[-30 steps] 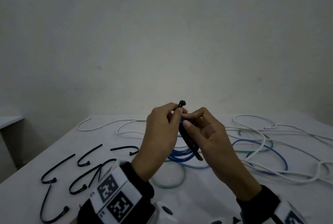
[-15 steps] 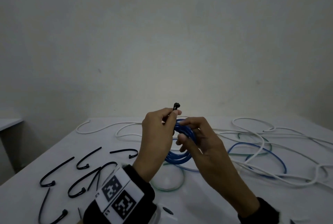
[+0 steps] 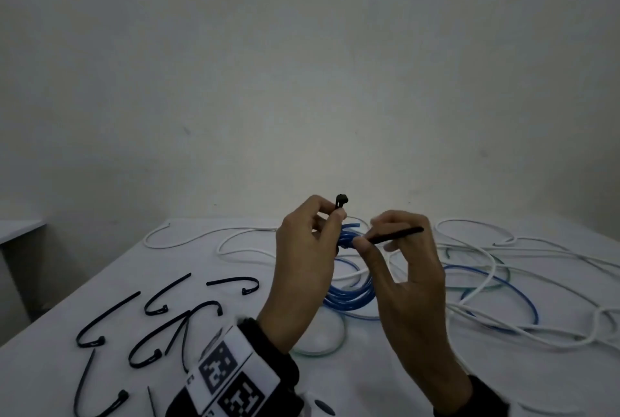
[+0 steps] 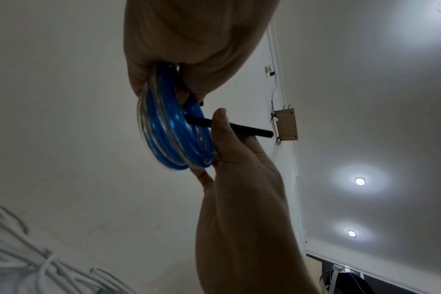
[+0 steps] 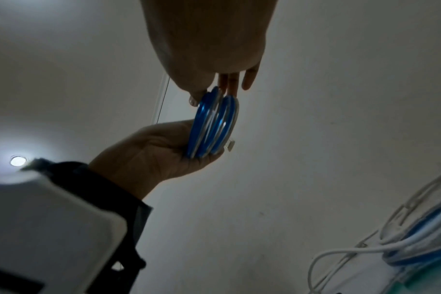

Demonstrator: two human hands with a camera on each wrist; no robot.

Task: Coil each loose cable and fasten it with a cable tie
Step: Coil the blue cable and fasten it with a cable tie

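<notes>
Above the white table [image 3: 235, 332] I hold a coiled blue cable [image 3: 352, 296] upright. My left hand [image 3: 330, 220] grips the top of the coil and pinches the head end of a black cable tie [image 3: 341, 199], which sticks up above the fingers. My right hand [image 3: 364, 242] pinches the tie's tail [image 3: 397, 235], which points right. In the left wrist view the tail [image 4: 249, 129] comes out through the blue coil [image 4: 169, 131] past my right hand's thumb [image 4: 220, 123]. The right wrist view shows the coil [image 5: 212, 123] edge-on between both hands.
Several spare black cable ties [image 3: 161, 302] lie on the table at the left. Loose white cables [image 3: 469, 249], a loose blue cable [image 3: 503, 286] and a pale green loop [image 3: 318, 346] sprawl across the middle and right. The table's left edge [image 3: 67, 299] runs diagonally.
A second ago the tie's tail hung down in front of the coil. My right hand has since taken the tail and drawn it out to the right.
</notes>
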